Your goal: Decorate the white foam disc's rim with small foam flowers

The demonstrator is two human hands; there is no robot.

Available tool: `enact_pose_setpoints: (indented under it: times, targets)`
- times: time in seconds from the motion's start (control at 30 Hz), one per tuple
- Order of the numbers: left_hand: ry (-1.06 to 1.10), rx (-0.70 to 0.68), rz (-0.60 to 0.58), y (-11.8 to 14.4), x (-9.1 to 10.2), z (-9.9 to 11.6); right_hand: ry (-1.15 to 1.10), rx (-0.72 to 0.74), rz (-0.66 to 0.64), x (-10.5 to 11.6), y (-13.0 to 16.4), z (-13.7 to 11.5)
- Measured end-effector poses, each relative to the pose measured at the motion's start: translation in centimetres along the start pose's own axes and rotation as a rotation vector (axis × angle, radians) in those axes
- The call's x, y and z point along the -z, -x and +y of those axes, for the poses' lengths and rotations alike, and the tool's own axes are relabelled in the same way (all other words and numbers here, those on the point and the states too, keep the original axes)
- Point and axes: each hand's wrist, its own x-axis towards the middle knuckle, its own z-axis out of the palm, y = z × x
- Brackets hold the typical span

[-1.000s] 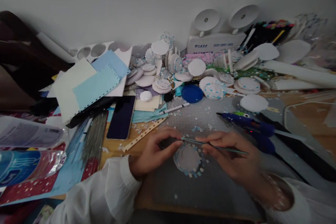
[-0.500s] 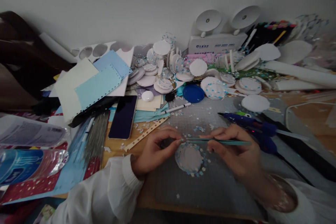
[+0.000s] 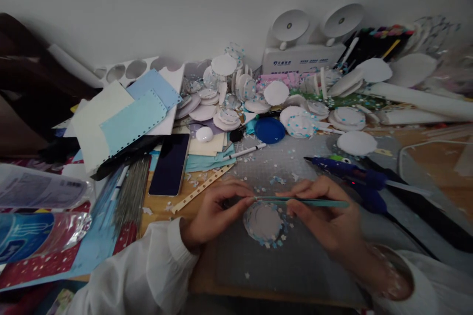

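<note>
My right hand (image 3: 328,216) grips a pair of teal tweezers (image 3: 321,203), which lie level and point left. Their tips meet the fingertips of my left hand (image 3: 216,209), where thumb and forefinger are pinched together. Whatever sits in that pinch is too small to make out. Just below the tweezers, a round white disc (image 3: 263,222) rests on the grey cutting mat (image 3: 254,266). Small blue and white paper flowers ring its edge.
A blue glue gun (image 3: 343,172) lies right of my right hand. Behind are a blue lid (image 3: 270,130) and several white discs (image 3: 223,65). To the left are a phone (image 3: 169,165), thin wires (image 3: 131,202), paper sheets (image 3: 135,120) and plastic-wrapped packs (image 3: 33,234).
The whole view has shifted slightly, with things appearing a little further left. The tweezers' prongs look closer together. Both hands keep nearly the same pose over the disc.
</note>
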Motion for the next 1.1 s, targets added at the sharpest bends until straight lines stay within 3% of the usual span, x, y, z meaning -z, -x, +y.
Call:
enact_pose_setpoints:
  times: [0.47,0.73,0.9,1.1]
  targets:
    - [-0.003,-0.04,-0.054,0.1,0.2,-0.3,-0.06,-0.058,-0.001,-0.3,-0.2,-0.1]
    - [-0.007,-0.031,-0.039,-0.1,0.2,-0.1,0.001,-0.023,0.092,0.4,-0.6,0.0]
    - [-0.02,-0.02,-0.017,0.0,0.1,0.1,0.075,0.145,0.243,1.1,-1.1,-0.2]
    - [-0.11,-0.001,-0.033,0.0,0.2,-0.3,0.505,0.506,0.481,4.2,0.4,-2.8]
